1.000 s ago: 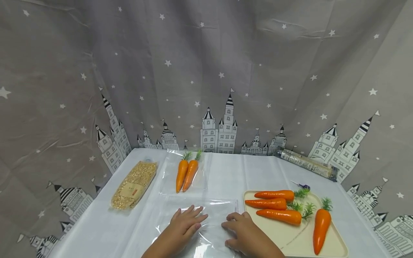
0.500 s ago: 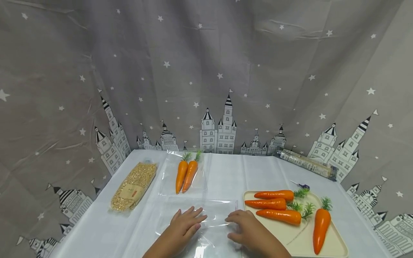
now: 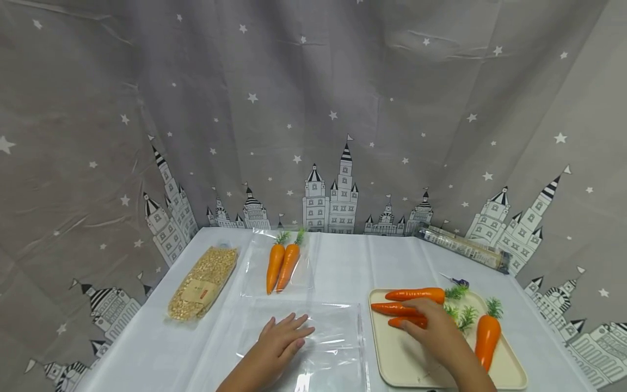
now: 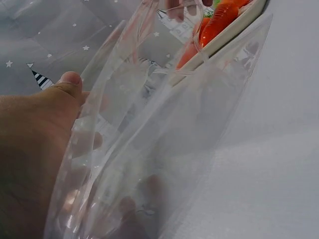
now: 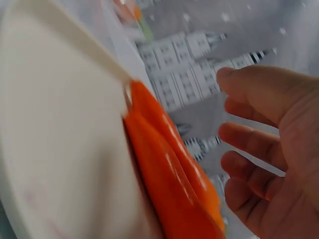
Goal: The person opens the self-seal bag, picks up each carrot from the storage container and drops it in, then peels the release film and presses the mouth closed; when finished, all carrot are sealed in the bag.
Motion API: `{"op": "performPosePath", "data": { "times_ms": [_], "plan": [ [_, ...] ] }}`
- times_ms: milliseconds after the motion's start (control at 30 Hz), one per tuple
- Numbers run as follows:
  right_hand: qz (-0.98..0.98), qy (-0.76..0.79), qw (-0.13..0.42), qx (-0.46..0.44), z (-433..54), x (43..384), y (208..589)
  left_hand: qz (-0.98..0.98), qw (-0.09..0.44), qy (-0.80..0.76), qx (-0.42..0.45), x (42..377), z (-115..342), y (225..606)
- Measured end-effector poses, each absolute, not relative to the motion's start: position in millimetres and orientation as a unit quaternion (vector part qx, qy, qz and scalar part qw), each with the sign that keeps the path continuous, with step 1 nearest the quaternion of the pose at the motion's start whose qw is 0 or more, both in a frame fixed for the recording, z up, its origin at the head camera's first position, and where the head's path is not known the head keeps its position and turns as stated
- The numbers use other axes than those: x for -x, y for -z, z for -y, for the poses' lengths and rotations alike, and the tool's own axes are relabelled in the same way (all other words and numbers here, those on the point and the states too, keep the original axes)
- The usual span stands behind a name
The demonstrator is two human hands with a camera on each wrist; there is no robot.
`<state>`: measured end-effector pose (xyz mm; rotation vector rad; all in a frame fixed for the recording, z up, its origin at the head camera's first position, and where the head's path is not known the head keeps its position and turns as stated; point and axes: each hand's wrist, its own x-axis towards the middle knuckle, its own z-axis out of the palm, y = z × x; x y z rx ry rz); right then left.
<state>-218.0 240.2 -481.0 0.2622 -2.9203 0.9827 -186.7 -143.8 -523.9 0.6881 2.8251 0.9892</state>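
With fingers spread, my left hand (image 3: 279,348) rests on a flat clear plastic bag (image 3: 338,356) at the table's front. In the left wrist view the clear film (image 4: 199,129) covers part of its fingers. My right hand (image 3: 441,332) reaches over a cream tray (image 3: 399,367), loosely bent above the carrots. Three orange carrots lie side by side there: a back one (image 3: 411,294), a middle one (image 3: 392,308) and a front one (image 3: 406,322), partly hidden by the hand. The right wrist view shows a gap between the fingers and the carrots (image 5: 169,184).
Another carrot (image 3: 487,337) lies at the tray's right. Two carrots (image 3: 282,267) are inside a clear bag behind my left hand. A packet of grain-like flakes (image 3: 203,283) lies on the left. A long wrapped package (image 3: 465,247) and a small dark purple item (image 3: 460,282) are at back right.
My right hand has left the clear bag's right edge and moved right, over the carrots on the tray. The left hand has stayed in place on the bag.
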Motion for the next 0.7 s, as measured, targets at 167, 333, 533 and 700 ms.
{"op": "performPosePath", "data": {
  "times_ms": [167,333,533,700],
  "plan": [
    [0.958,-0.272,0.050,-0.079,-272.3,216.7,479.5,-0.917,0.040,-0.327,-0.224,186.5,143.3,522.0],
    [0.965,-0.249,0.034,-0.070,-296.8,216.5,484.7,-0.915,0.036,-0.330,-0.231,185.4,143.2,520.5],
    [0.970,-0.240,-0.008,-0.039,-311.3,217.2,492.3,-0.915,0.027,-0.331,-0.230,185.3,144.6,520.4],
    [0.969,-0.244,-0.039,-0.008,-315.6,220.9,497.9,-0.916,0.041,-0.331,-0.225,187.5,145.6,520.6]
  ]
}}
